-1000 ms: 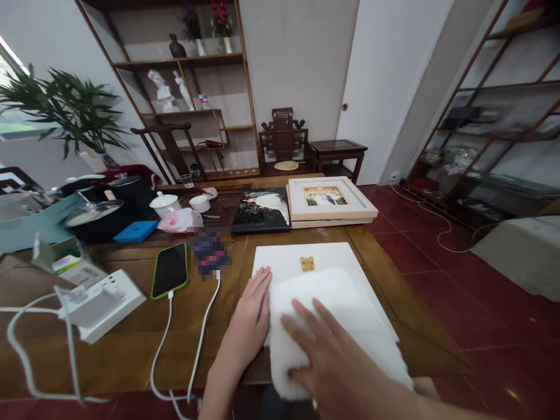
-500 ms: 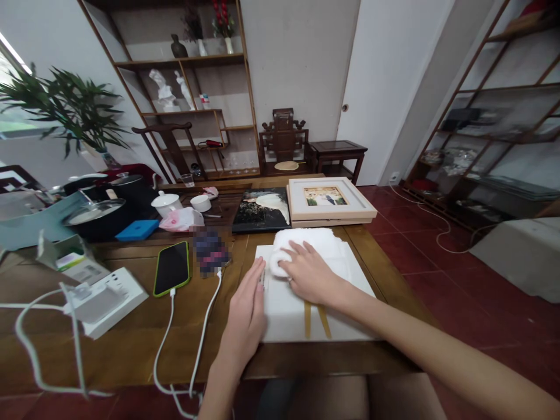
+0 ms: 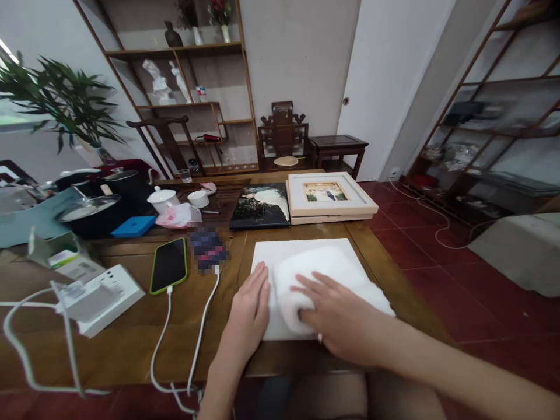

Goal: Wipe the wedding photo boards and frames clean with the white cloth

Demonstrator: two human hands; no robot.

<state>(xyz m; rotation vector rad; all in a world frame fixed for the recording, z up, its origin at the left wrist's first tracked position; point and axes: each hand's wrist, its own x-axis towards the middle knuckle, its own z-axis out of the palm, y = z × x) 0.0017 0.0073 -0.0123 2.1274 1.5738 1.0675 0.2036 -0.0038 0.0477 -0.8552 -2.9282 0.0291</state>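
Observation:
A flat white board (image 3: 301, 248) lies on the wooden table in front of me. My left hand (image 3: 249, 306) rests along its left edge, fingers stretched out and close together. On the board's lower right part, my right hand (image 3: 336, 315) presses down on a folded white cloth (image 3: 324, 262). Its fingers bend over the cloth, with the thumb tucked at the near side. The cloth covers much of the board and hangs to its right edge, so the strips on the surface there are hidden.
Behind the board lie a dark picture panel (image 3: 260, 205) and stacked light wood frames (image 3: 359, 207). To the left are a green-cased phone (image 3: 168, 265), white cables (image 3: 203, 321), a power strip (image 3: 111, 300), a blue box (image 3: 133, 226) and a lidded pan (image 3: 90, 216).
My right hand has moved the cloth toward me and to the right across the board, covering the two yellowish strips. The left hand stays at the left edge.

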